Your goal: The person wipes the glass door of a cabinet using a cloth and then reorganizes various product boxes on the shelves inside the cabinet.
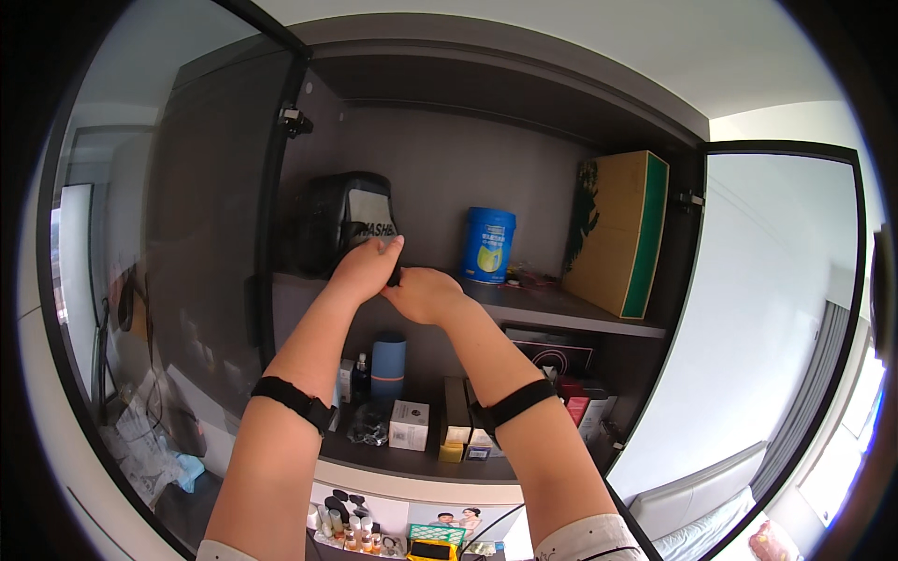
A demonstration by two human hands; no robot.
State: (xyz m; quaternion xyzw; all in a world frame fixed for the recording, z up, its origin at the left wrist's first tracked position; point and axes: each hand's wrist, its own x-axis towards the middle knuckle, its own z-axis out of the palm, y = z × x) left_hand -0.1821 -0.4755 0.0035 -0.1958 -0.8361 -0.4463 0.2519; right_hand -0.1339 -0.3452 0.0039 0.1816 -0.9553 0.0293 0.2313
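A black toiletry bag (330, 210) with a pale printed panel stands at the left end of the upper cabinet shelf (533, 301). My left hand (366, 270) is at the bag's lower front corner, its fingers curled and its thumb pointing up to the right. Close beside it, my right hand (424, 293) has its fingertips pinched at a small black piece (394, 276) between the two hands. That piece looks like part of the bag, though my fingers cover most of it. Right of the hands stands a blue lidded canister (488, 245).
Glass doors stand open at left (210, 175) and right (772, 294). A cardboard box (607, 238) with a green edge fills the shelf's right end. Below are a blue cylinder (389, 365), a white box (409, 425) and several cartons (456, 414). Small bottles (361, 534) sit lower down.
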